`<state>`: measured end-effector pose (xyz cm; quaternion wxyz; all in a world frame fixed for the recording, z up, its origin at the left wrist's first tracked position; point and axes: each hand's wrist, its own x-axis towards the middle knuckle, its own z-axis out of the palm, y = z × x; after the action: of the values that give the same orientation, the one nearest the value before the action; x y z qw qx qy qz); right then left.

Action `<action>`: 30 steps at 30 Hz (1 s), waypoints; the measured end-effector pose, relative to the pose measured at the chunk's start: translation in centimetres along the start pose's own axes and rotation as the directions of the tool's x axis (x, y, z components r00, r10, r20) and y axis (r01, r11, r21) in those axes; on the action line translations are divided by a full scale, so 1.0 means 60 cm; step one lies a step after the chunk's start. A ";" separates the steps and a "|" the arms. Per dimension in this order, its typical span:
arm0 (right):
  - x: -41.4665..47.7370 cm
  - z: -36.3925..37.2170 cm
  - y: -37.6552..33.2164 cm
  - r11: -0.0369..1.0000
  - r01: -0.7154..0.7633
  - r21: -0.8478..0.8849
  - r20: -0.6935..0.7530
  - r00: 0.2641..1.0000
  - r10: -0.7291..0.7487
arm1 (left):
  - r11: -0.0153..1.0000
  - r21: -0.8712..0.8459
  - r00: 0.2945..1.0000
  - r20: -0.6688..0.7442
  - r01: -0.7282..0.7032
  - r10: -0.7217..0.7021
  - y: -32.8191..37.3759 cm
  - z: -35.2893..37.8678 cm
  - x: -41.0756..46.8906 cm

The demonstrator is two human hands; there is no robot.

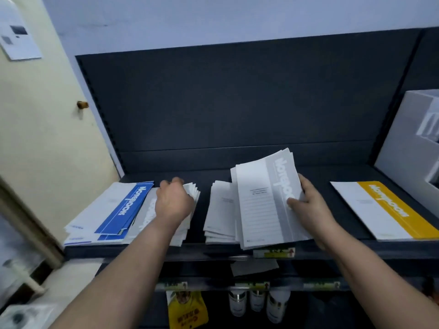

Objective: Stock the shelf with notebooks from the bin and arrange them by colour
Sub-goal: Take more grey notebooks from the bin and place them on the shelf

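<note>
On the dark shelf (261,251) lie several stacks of notebooks. A blue stack (123,210) sits at the left. Beside it is a grey stack (187,193), and my left hand (173,200) grips its far end with curled fingers. My right hand (306,205) holds a handful of grey notebooks (263,203), tilted up over another grey pile (221,210) in the middle. A yellow notebook (384,210) lies flat at the right.
A white box (403,148) stands at the shelf's right end. The shelf's dark back panel (237,103) rises behind. Below hang a yellow packet (187,309) and several white bottles (256,302). A cream wall (47,138) is at the left.
</note>
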<state>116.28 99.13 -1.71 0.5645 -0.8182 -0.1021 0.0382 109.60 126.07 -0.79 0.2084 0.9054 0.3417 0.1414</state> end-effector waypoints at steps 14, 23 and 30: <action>0.016 0.330 -0.131 0.983 -0.140 0.119 0.244 0.964 0.108 | 0.995 -0.054 0.985 -0.150 0.078 -0.086 -0.195 -0.156 0.010; -0.021 0.407 -0.119 0.581 0.189 -0.792 0.198 0.979 -0.048 | 0.997 -0.074 0.991 -0.132 -0.029 0.019 -0.224 -0.159 0.038; -0.031 0.356 -0.123 0.362 0.356 -0.861 0.270 0.925 -0.266 | 0.984 -0.008 0.983 -0.064 -0.175 0.174 -0.206 -0.132 0.038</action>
<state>109.77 120.82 -2.64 0.0328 -0.9540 -0.2826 -0.0947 101.16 138.26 0.54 0.1903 0.9257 0.2663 0.1898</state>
